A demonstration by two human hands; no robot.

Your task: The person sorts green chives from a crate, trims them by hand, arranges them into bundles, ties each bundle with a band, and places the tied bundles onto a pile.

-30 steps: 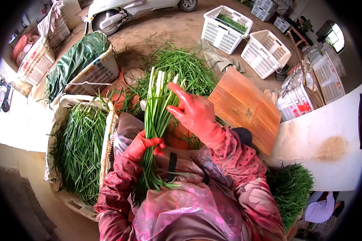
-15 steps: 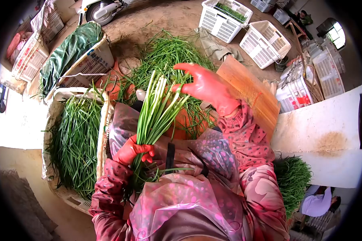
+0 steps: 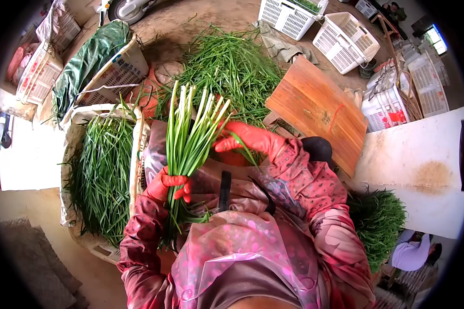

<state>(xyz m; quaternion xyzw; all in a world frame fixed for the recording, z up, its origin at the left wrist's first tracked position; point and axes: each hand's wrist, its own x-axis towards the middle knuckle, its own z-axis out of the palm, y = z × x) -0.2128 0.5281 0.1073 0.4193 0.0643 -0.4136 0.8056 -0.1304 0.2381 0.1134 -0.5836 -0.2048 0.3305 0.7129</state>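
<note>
Red-gloved, my left hand is wrapped around the lower part of a bunch of chives. The bunch stands upright with its pale stem ends fanned out at the top and green leaves hanging below the fist. My right hand, also in a red glove, is at the right side of the bunch, its fingers bent in around a loose green chive leaf. The stems partly hide its fingertips. Beyond both hands lies a heap of loose chives on the floor.
A white basket packed with chives stands at my left, a tarp-covered crate behind it. Right of the heap is a wooden board. White crates stand farther back. More greens lie at my right; another person is beyond.
My right hand has come down and toward me beside the bunch, its spread fingers now bent in. My left hand still holds the chives, now more upright. The view has shifted slightly.
</note>
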